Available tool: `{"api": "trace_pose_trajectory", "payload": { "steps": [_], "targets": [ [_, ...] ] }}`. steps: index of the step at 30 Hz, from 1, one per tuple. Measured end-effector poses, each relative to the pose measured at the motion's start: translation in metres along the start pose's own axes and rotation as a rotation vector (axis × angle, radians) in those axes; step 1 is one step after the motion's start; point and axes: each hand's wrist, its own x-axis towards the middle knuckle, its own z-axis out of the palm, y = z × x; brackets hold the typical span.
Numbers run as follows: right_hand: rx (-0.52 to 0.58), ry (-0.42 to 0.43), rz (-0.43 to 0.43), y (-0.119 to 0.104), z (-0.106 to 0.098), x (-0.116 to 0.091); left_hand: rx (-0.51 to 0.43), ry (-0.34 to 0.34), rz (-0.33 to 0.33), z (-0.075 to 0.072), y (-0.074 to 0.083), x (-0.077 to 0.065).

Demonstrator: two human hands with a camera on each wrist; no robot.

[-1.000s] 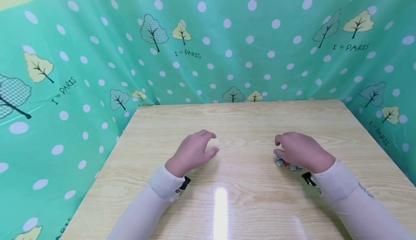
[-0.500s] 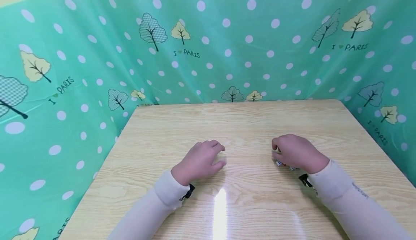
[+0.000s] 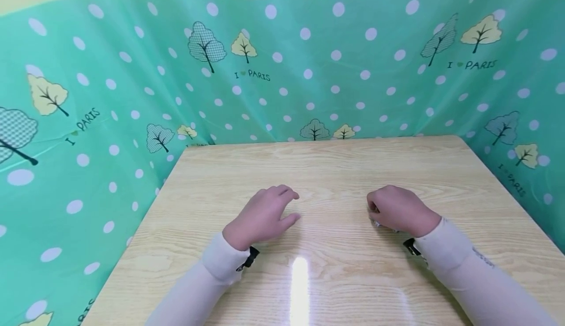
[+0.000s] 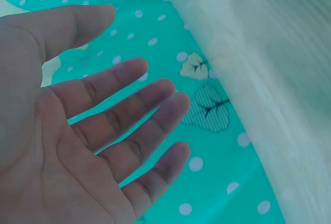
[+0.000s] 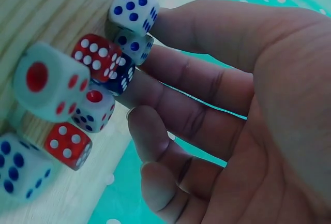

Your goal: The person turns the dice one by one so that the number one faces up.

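Observation:
Several dice, white, red and dark blue, lie clustered on the wooden table (image 3: 335, 169) under my right hand (image 3: 400, 210). In the right wrist view its thumb and forefinger close around a white die (image 5: 137, 47) with blue pips at the edge of the pile. Another white die (image 5: 126, 9) sits against the thumb tip. The middle finger reaches beside a dark blue die (image 5: 123, 76), and the last two fingers are curled in. Two red dice and larger-looking white ones, including one die (image 5: 44, 81) with a big red pip, are nearer the camera. My left hand (image 3: 262, 215) hovers over the table, fingers relaxed, holding nothing.
A green dotted cloth (image 3: 265, 100) with printed trees hangs behind the table and along both sides. Each wrist wears a black strap, such as the left strap (image 3: 249, 258). A bright light reflection (image 3: 300, 287) shows on the tabletop near the front.
The fingers and thumb of my right hand have drawn closer together over the dice, covering more of them. My left hand has shifted right and nearer, then partly back, staying loose.

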Motion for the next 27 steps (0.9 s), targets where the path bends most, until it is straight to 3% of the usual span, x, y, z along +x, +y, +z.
{"api": "trace_pose_trajectory", "payload": {
  "steps": [8, 18, 27],
  "targets": [
    [0.003, -0.037, 0.038, 0.001, -0.002, 0.0, -0.034, 0.014, -0.054, -0.01, -0.015, -0.001],
    [0.006, -0.003, 0.007, 0.002, -0.005, 0.0, -0.052, 0.035, -0.087, -0.014, -0.024, 0.0],
    [-0.015, 0.034, -0.065, -0.004, -0.008, -0.002, -0.071, -0.004, -0.12, -0.009, -0.027, -0.001]
  ]
}}
